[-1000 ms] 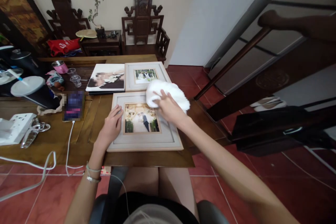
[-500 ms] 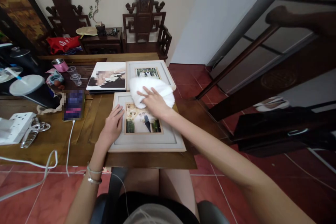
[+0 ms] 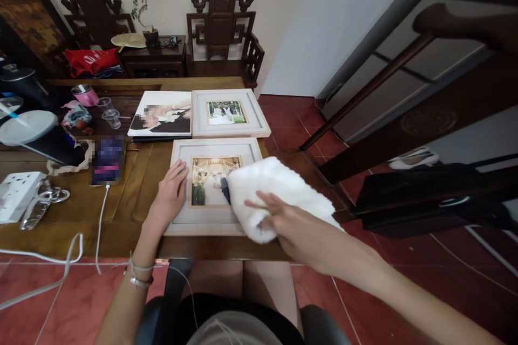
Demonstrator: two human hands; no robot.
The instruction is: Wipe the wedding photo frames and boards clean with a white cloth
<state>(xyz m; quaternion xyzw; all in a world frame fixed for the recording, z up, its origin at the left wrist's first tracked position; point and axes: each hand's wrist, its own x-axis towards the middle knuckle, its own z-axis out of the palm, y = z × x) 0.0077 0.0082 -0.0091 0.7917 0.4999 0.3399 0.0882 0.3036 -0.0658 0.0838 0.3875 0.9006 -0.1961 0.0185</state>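
Note:
A light-framed wedding photo lies flat on the wooden table close in front of me. My left hand rests along its left edge, fingers stretched out, with nothing in it. Over the frame's right side spreads a fluffy white cloth, bunched under my right hand, whose fingers press into it. The cloth hides the right part of the photo and hangs past the frame's right edge. Behind lies a second framed photo, beside a white photo album on its left.
To the left are a phone on a charging cable, a white power strip, a clear hair claw, a dark lidded cup and a pink mug. Dark wooden chairs stand behind the table.
My right hand has swept the cloth from the frame's top, between the two photos, down and right to its right side. My left hand has stayed on the left edge.

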